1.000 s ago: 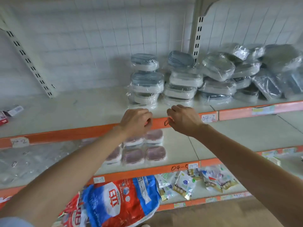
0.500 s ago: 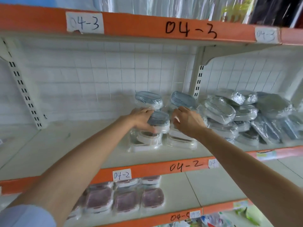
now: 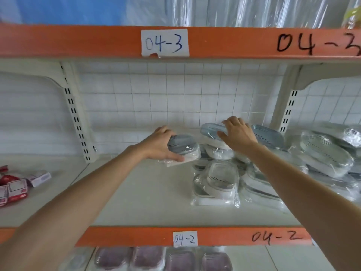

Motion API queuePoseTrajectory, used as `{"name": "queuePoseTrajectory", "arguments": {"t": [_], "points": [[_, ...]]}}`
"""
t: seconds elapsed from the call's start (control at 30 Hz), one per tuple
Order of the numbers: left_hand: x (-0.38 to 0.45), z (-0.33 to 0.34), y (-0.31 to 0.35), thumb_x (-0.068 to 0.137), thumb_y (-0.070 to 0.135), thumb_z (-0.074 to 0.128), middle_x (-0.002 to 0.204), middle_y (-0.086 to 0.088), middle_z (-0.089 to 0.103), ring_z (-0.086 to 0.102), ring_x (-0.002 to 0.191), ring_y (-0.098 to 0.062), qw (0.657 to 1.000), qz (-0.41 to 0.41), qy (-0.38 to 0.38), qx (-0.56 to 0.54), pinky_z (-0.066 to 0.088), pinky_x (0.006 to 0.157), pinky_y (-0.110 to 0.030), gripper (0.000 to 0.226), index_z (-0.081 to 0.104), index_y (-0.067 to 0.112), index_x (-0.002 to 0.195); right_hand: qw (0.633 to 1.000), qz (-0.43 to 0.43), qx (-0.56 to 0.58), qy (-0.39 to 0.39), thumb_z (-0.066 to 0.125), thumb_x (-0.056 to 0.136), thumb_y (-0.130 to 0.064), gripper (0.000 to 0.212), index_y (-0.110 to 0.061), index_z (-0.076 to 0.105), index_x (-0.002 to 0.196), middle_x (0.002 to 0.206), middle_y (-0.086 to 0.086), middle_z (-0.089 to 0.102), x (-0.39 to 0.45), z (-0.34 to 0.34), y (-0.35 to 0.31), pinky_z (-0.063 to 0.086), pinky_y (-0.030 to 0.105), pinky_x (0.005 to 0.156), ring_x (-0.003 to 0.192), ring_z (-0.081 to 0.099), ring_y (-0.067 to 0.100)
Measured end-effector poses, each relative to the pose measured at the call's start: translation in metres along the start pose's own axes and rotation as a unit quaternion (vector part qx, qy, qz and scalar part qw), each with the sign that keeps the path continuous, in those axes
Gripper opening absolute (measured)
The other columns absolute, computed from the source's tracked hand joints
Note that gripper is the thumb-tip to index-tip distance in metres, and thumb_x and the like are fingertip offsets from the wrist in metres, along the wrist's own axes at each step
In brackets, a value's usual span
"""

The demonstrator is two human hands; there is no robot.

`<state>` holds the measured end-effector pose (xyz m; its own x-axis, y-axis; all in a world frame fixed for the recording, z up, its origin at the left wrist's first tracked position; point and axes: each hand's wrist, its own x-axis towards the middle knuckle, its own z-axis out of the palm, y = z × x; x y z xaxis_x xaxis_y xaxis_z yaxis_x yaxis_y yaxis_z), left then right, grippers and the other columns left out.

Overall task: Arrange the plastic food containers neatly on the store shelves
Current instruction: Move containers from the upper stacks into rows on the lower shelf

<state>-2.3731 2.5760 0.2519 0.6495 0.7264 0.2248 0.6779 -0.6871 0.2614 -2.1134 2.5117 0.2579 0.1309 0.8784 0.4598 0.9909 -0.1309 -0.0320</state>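
On shelf (image 3: 156,202) 04-2, white tiled back | left hand (image 3: 158,145) grips wrapped container (image 3: 183,147) | right hand (image 3: 237,133) spread atop stack (image 3: 216,151)

left hand (image 3: 160,144) gripping, right hand (image 3: 237,133) flat

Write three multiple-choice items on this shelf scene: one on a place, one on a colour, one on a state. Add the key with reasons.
1. Where is the container that the left hand grips?
A. left of the stack
B. on the shelf below
C. beside the red packets

2. What colour is the shelf edge marked 04-2?
A. blue
B. orange
C. green

3. What is the right hand doing?
A. hanging idle
B. resting on the top container of the stack
C. peeling a label

Key: 1 A, it is held just left of the stack, apart from the packets. 2 B, the strip is orange. 3 B, its fingers lie over the grey lid.
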Motion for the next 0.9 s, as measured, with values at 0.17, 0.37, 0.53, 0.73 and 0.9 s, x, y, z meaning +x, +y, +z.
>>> {"name": "queuePoseTrajectory", "arguments": {"t": [0.17,0.37,0.53,0.73,0.9], "points": [[-0.011,-0.001,-0.027,0.058,0.063,0.079,0.113,0.008,0.036,0.032,0.116,-0.009,0.999,-0.035,0.000,0.009,0.032,0.091,-0.022,0.089,0.044,0.020,0.128,0.992,0.075,0.010,-0.100,0.036,0.092,-0.060,0.069,-0.013,0.031,0.142,0.146,0.014,0.033,0.026,0.018,0.001,0.027,0.045,0.107,0.133,0.032,0.032],[-0.012,0.008,-0.029,0.059,0.066,0.076,0.113,0.007,0.037,0.034,0.116,-0.012,0.999,-0.031,0.000,0.042,0.035,0.096,-0.027,0.090,0.044,0.018,0.129,0.990,0.067,-0.020,-0.118,0.043,0.083,-0.070,0.082,-0.013,0.029,0.141,0.140,0.017,0.035,0.026,0.022,-0.002,0.031,0.046,0.104,0.128,0.035,0.033],[-0.013,0.013,-0.013,0.058,0.075,0.070,0.118,0.003,0.038,0.033,0.119,-0.016,0.997,-0.029,0.048,0.050,0.027,0.099,-0.031,0.096,0.042,0.017,0.130,1.000,0.006,0.000,0.016,0.052,0.082,-0.064,0.091,-0.010,0.015,0.146,0.135,0.016,0.034,0.004,0.012,-0.006,0.034,0.043,0.101,0.122,0.036,0.032],[-0.029,0.030,0.024,0.061,0.068,0.072,0.117,-0.003,0.034,0.032,0.116,-0.021,0.988,-0.046,0.150,0.014,0.028,0.103,-0.036,0.092,0.041,0.012,0.128,0.994,0.017,0.066,0.088,0.062,0.081,-0.054,0.099,-0.006,0.008,0.149,0.136,0.019,0.026,-0.043,-0.013,-0.002,0.023,0.042,0.108,0.121,0.027,0.033],[-0.061,0.055,0.072,0.056,0.070,0.072,0.112,-0.009,0.040,0.038,0.108,-0.026,0.981,-0.008,0.195,0.015,0.032,0.095,-0.035,0.095,0.048,0.008,0.123,0.988,0.014,0.087,0.124,0.076,0.070,-0.043,0.101,-0.003,0.022,0.145,0.129,0.019,0.031,-0.110,-0.023,0.005,0.024,0.036,0.102,0.114,0.029,0.032]]}}
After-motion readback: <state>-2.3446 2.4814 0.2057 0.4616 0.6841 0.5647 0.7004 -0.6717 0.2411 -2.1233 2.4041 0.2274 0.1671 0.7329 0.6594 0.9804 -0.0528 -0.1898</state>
